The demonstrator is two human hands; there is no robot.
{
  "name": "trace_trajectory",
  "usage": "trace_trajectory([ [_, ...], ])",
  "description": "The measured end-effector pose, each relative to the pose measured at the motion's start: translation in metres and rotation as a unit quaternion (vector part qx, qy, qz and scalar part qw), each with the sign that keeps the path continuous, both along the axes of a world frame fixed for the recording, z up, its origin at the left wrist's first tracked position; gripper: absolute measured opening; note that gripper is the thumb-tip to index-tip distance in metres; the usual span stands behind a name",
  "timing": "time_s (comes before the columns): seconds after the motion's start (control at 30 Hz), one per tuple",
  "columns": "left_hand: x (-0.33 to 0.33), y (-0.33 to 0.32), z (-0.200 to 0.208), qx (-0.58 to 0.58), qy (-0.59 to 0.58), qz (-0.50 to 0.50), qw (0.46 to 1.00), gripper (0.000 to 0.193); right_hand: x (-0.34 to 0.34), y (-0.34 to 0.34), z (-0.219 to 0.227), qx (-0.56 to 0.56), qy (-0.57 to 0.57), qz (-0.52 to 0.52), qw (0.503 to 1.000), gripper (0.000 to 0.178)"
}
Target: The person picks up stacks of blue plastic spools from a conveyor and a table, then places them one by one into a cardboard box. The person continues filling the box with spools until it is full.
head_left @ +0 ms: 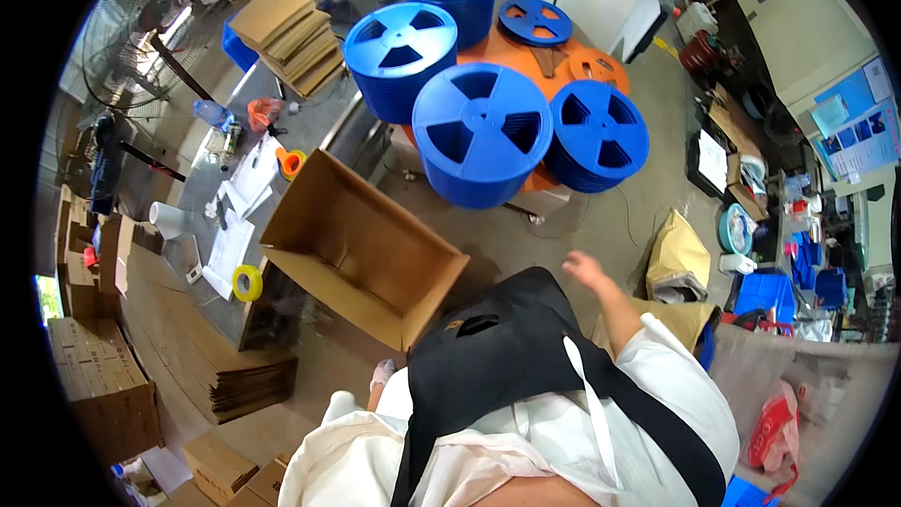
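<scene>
black apron (pixel 497 357) up front, cardboard box (pixel 361 244) beside it. right hand (pixel 584 269) is empty, loosely spread near blue reels (pixel 601 127); can't tell left hand's grip.

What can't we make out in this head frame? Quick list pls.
All in the head view:
- Left hand: not identifiable; the cardboard box or clothing may hide it.
- Right hand: blurred, so exact finger pose is unclear.
- Box underside and whatever supports it: hidden by the box itself.
- Orange table: part of its top, covered by blue reels.
- White papers: writing too small to read.
</scene>
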State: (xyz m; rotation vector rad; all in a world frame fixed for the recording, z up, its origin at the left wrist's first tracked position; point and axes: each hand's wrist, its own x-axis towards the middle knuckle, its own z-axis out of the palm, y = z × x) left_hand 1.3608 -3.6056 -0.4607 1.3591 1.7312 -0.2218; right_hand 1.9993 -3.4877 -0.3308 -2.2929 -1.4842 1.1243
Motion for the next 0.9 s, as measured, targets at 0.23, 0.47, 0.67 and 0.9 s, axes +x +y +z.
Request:
trace_trajectory([
  [0.23, 0.122, 0.065, 0.109, 0.227, 0.124, -0.084, 0.962, 0.025, 0.144, 0.145, 0.039, 0.268, -0.284, 0.052, 0.919, 0.091],
  [0.47, 0.368, 0.177, 0.178, 0.067, -0.056, 0.092, 0.992, 0.021, 0.209, 0.209, 0.007, -0.057, -0.227, 0.371, 0.899, 0.065],
  [0.67, 0.443, 0.22, 0.198, 0.065, -0.086, 0.107, 0.988, 0.023, 0.218, 0.251, -0.019, -0.242, -0.153, 0.45, 0.846, 0.058],
  [0.9, 0.446, 0.221, 0.205, 0.043, -0.061, 0.132, 0.988, 0.026, 0.235, 0.25, -0.099, -0.277, -0.109, 0.428, 0.854, 0.071],
])
